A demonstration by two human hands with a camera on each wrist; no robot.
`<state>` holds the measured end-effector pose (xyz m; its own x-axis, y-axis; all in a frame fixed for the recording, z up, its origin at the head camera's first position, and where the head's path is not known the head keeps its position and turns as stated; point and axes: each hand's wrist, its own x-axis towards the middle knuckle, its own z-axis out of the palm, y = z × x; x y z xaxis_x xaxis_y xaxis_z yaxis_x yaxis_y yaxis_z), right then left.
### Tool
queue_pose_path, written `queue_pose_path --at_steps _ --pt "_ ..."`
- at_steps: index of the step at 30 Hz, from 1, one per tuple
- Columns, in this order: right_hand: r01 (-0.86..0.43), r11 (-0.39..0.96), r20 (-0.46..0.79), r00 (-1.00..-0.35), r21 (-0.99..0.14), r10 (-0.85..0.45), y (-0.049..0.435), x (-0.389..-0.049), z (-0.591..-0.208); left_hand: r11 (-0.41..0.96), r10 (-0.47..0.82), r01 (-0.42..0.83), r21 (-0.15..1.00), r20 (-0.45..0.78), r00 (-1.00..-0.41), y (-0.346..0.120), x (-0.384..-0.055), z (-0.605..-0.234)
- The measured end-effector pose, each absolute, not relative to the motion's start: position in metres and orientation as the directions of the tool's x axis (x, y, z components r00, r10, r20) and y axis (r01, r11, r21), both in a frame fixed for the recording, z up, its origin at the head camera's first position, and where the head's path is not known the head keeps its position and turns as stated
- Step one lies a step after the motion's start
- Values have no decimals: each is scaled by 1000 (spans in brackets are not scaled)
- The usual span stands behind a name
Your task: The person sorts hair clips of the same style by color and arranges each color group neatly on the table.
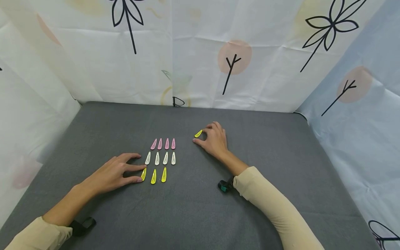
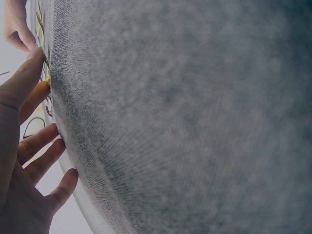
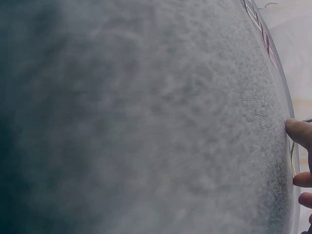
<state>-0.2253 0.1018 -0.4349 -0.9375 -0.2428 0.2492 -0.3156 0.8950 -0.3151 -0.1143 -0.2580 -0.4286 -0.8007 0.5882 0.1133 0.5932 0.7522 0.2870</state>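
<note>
My left hand [image 1: 117, 172] holds a yellow snap hair clip [image 1: 143, 174] between thumb and index finger, at the left end of the lowest row. Its other fingers are spread on the cloth. Two more yellow clips [image 1: 153, 176] lie to the right of it. Farther right and back, my right hand [image 1: 215, 139] pinches another yellow hair clip [image 1: 198, 133] by thumb and index finger, low at the cloth. In the right wrist view, that clip shows edge-on between the thumb [image 3: 298, 131] and index finger. The left wrist view shows the left thumb [image 2: 29, 73] close to the cloth.
Above the yellow row lie a row of several white clips [image 1: 157, 158] and a row of several pink clips [image 1: 160, 144]. All rest on a grey cloth-covered table [image 1: 187, 215]. Patterned white curtains [image 1: 193, 62] stand behind and at both sides.
</note>
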Motion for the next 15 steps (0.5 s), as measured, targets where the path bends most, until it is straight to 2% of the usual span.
queue_pose_path --at_steps 15 --pt "-318 883 214 -943 -346 -256 103 -235 -434 753 587 593 286 115 -801 -257 -114 -427"
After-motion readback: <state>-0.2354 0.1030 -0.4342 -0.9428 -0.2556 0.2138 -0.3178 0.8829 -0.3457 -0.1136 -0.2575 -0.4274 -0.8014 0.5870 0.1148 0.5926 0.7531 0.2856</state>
